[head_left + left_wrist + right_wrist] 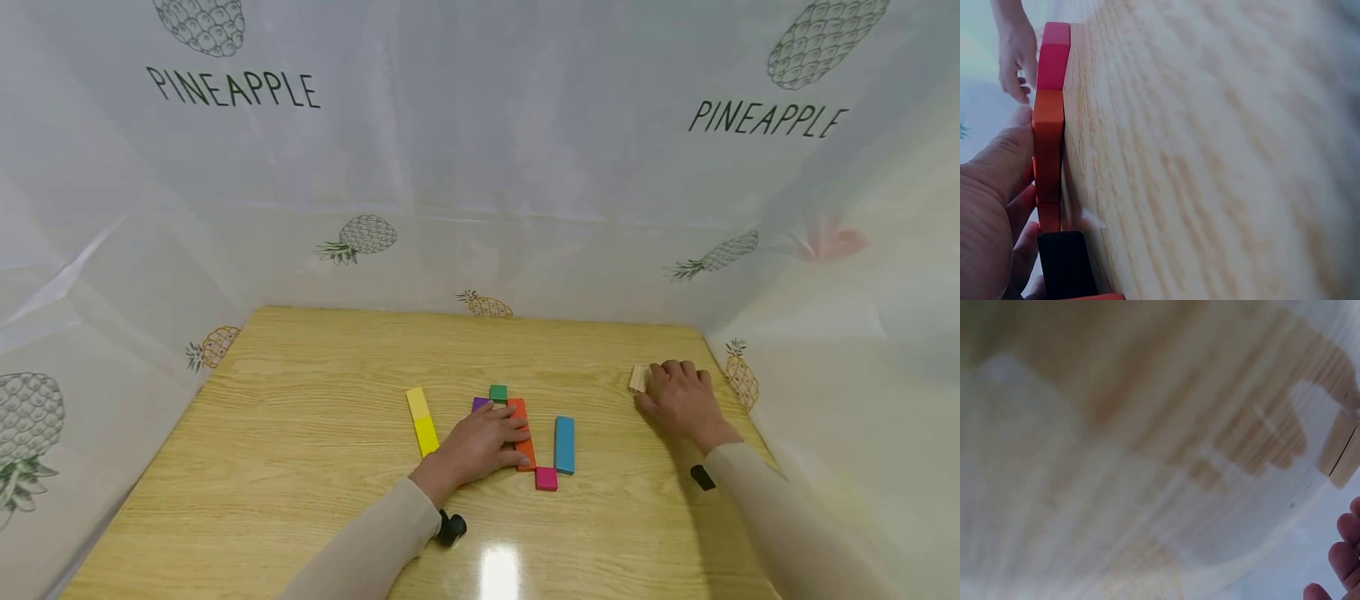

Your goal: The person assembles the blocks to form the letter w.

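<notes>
My left hand [483,442] rests over a group of coloured blocks, its fingers extended across the red-orange block [524,433]. The left wrist view has my thumb against the orange block [1049,147], with a pink block [1054,59] beyond it and a black block-like piece [1067,265] nearer. A purple block [481,403] is partly covered by my fingers, and a green block [498,392] lies just beyond. Farther right, my right hand [682,400] is beside pale wooden blocks [638,379]. The right wrist view shows these wooden blocks [1341,450] apart from the visible fingertips [1344,559].
Left of my left hand, a pale yellow block [417,403] and a bright yellow block [426,436] form a line. A blue block [565,445] lies right of the group, near the pink block [547,478]. Pineapple-print sheeting [480,150] surrounds the wooden table [315,467].
</notes>
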`<state>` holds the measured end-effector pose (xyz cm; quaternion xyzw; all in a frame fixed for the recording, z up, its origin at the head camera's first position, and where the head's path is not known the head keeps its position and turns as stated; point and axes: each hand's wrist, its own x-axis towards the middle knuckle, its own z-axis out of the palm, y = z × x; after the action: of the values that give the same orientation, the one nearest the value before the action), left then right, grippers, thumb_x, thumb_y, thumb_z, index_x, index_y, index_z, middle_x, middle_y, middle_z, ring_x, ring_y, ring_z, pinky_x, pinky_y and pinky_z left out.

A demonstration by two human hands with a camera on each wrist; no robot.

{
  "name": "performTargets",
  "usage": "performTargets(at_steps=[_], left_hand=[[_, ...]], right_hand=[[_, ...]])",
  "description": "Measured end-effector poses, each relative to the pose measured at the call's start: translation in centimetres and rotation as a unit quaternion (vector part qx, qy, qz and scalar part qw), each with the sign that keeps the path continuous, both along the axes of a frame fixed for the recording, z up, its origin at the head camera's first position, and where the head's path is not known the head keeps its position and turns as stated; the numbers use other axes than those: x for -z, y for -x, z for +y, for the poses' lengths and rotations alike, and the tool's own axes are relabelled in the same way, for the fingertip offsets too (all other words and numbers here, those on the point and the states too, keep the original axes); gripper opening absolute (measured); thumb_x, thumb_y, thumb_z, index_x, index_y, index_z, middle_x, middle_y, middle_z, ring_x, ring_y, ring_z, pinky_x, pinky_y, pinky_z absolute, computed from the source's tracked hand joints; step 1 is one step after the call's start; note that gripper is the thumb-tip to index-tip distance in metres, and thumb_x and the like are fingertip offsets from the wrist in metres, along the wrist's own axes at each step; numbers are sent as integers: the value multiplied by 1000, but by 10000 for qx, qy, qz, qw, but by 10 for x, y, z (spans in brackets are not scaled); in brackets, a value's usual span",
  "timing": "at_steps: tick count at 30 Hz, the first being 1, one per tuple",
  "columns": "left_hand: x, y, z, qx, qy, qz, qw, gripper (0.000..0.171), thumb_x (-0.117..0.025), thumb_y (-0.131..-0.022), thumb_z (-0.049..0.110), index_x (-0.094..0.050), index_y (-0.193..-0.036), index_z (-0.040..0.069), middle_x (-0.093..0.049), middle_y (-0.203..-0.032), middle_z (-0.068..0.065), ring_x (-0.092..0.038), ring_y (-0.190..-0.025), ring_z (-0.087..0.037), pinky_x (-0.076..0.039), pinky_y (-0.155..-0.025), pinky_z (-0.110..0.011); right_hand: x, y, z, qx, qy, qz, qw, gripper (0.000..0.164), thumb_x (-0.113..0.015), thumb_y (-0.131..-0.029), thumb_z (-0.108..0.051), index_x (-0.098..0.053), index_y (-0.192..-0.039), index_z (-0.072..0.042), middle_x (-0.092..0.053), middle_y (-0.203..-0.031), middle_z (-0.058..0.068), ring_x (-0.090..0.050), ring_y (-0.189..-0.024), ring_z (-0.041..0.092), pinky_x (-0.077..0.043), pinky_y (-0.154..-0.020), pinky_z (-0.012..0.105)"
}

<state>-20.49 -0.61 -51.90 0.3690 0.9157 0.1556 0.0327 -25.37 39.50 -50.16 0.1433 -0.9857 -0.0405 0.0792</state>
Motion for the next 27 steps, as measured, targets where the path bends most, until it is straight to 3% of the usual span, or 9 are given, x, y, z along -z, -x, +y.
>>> performTargets(at_steps=[9,19,27], left_hand=[[-4,-3,2,27,107,-11,9999,51,-63,-102,52,-67,-145,25,-59,-154,10,-42,-154,-18,-25,-132,-44],[-3,-3,1,30,121,20,9999,51,-62,-103,52,-66,-146,25,-58,-154,10,-41,-155,-17,-25,-132,-44],[-1,-1,0,-6,104,57,9999,51,-62,-103,53,-66,-146,26,-58,-154,10,-41,-155,-18,-25,-132,-45]], right_hand=[[3,9,4,114,252,-258,9993,71,-57,-104,-53,-54,-145,5,-54,-139,31,-47,-125,53,-39,-97,72],[2,10,1,124,559,-571,9967,58,-55,-106,-47,-60,-134,4,-55,-137,32,-47,-124,54,-39,-94,72],[3,13,2,104,755,-267,9967,68,-65,-101,-47,-52,-133,11,-52,-130,36,-47,-119,58,-40,-94,72]])
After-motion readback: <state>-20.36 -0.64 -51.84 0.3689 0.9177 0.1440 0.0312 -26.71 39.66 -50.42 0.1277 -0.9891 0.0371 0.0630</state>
